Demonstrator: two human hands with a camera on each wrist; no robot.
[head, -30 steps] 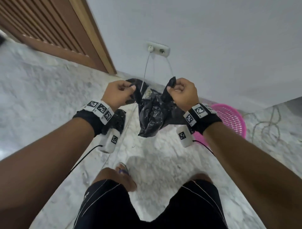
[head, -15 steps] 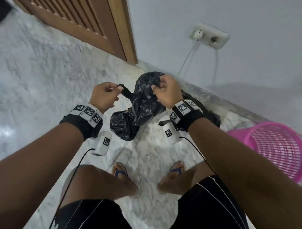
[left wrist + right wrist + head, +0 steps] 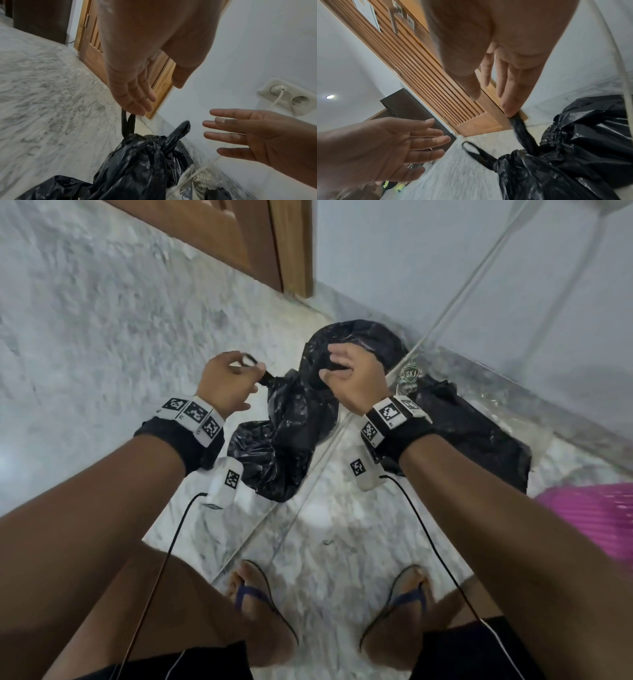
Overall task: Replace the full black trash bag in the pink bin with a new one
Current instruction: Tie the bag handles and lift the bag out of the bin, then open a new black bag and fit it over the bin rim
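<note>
Both hands hover over the bag [image 3: 284,436], fingers spread. On my left hand [image 3: 226,386] the fingers are straight and loose, and one thin handle loop [image 3: 127,125] rises to their tips; the left wrist view shows it touching there, but I cannot tell if it is hooked or only brushing. My right hand [image 3: 352,378] is flat and open too, its fingertips [image 3: 510,111] meeting the other handle [image 3: 522,134], a twisted strip that runs down from them to the gathered neck of the bag. Neither hand is curled round anything.

Below and between my hands the bag bulges full on the floor [image 3: 102,337], its neck cinched, its body just ahead of my feet. Beyond my right hand another black bag [image 3: 479,433] lies flat against the wall, under clear plastic. Well off to the right of my right forearm, the bin [image 3: 589,518] shows only as a pink edge. A door [image 3: 239,234] stands beyond my left hand.
</note>
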